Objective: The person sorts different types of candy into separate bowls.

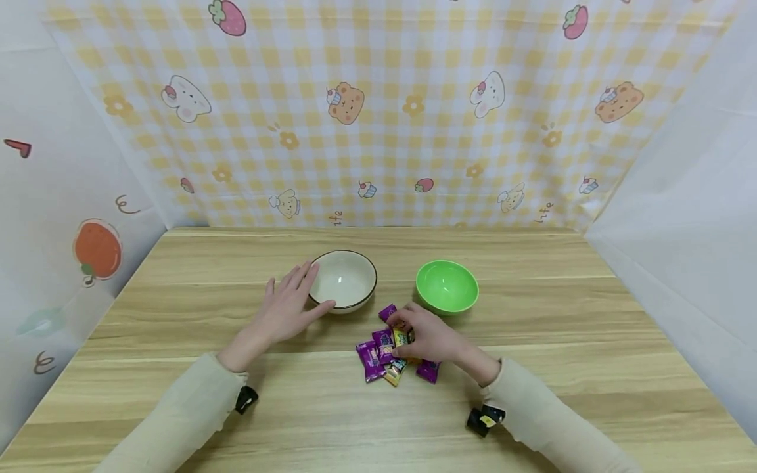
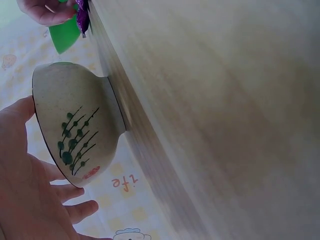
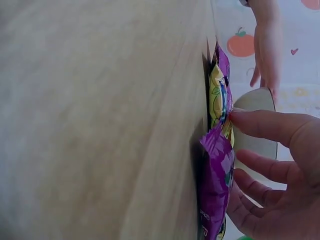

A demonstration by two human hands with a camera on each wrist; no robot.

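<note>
L hand: your left hand [image 1: 288, 307] lies flat on the surface [image 1: 591, 368], centre-left of the head view, fingers straight & spread, fingertips vs. the rim of the white bowl [image 1: 344, 280]; grip apart, holding nothing.
R hand: your right hand [image 1: 430, 336] sits just right of centre, fingers curled down onto the candy packets [image 1: 384, 351]; thumb & forefinger pinch the yellow packet [image 1: 401, 339] at its top.
Candy packets: small pile, lower centre of frame, in front of both bowls, flat on the surface; mostly purple. Leftmost purple packet [image 1: 370, 360] has its long axis running near-to-far, slightly tilted left at the far end.
White bowl: upright, centre, green sprig print on its side in the left wrist view.
Green bowl [image 1: 447, 286]: upright, just right of the white bowl, apart from it.
</note>
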